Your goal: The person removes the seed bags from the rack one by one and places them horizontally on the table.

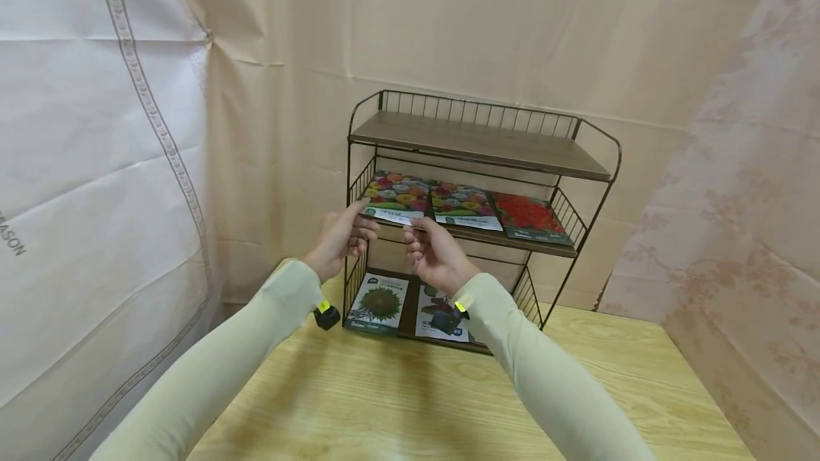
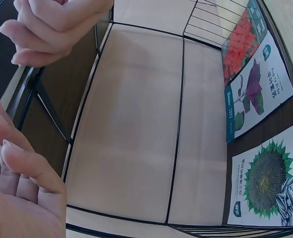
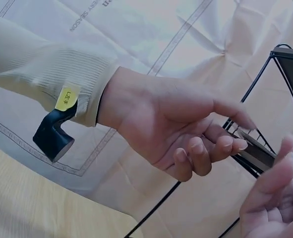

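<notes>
Both hands are at the middle shelf's front edge, by a seed packet [image 1: 398, 193] printed with multicoloured flowers. My left hand [image 1: 338, 239] pinches its front left corner, thumb on top and fingers curled below. At the front right corner, my right hand [image 1: 440, 256] pinches the white edge between thumb and forefinger. The packet lies on the shelf. A matching flower packet [image 1: 466, 203] and a red-flower packet [image 1: 533, 218] lie to its right. In the right wrist view, the left hand's thumb [image 3: 233, 111] rests over the shelf edge.
The black wire rack [image 1: 349, 169] has a bare wooden top shelf [image 1: 474, 137]. On the bottom shelf lie a sunflower packet [image 1: 379, 302], a purple-plant packet [image 2: 258, 91] and a red-flower packet [image 2: 243, 47]. The rack stands on a wooden table [image 1: 359, 404], with cloth [image 1: 474, 27] hung behind.
</notes>
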`<state>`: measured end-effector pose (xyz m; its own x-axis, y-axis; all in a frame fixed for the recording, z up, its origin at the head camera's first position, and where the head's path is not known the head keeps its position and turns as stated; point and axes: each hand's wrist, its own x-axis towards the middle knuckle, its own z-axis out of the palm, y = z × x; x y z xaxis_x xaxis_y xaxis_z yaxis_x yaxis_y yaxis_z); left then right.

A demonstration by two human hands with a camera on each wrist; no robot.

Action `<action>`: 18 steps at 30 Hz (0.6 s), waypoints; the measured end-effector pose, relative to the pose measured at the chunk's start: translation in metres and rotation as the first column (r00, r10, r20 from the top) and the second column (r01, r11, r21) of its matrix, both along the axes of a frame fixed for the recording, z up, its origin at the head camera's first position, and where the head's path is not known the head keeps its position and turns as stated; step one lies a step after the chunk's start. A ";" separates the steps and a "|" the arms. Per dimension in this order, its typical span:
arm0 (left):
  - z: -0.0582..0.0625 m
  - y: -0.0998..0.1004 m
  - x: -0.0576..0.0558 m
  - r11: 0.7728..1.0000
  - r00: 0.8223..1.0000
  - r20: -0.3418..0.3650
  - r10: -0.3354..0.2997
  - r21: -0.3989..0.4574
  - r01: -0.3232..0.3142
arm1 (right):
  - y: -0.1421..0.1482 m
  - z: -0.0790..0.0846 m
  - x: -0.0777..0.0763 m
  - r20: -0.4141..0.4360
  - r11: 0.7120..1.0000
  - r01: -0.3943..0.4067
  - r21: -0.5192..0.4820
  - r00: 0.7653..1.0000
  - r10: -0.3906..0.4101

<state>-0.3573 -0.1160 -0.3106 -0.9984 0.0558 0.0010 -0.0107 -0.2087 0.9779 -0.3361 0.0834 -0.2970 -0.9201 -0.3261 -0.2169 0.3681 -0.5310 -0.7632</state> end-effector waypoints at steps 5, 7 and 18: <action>-0.001 -0.003 0.001 0.999 1.000 -0.010 -0.028 0.042 0.028 | 0.005 -0.001 0.002 -0.086 0.996 -0.070 0.061 0.993 0.075; -0.001 -0.006 0.001 0.998 0.999 -0.023 -0.041 0.049 0.042 | 0.007 -0.001 0.003 -0.129 0.991 -0.076 0.112 0.987 0.090; 0.001 -0.018 0.009 0.990 0.987 -0.080 -0.138 -0.040 0.135 | 0.015 -0.004 0.008 -0.300 0.944 0.023 0.330 0.951 0.081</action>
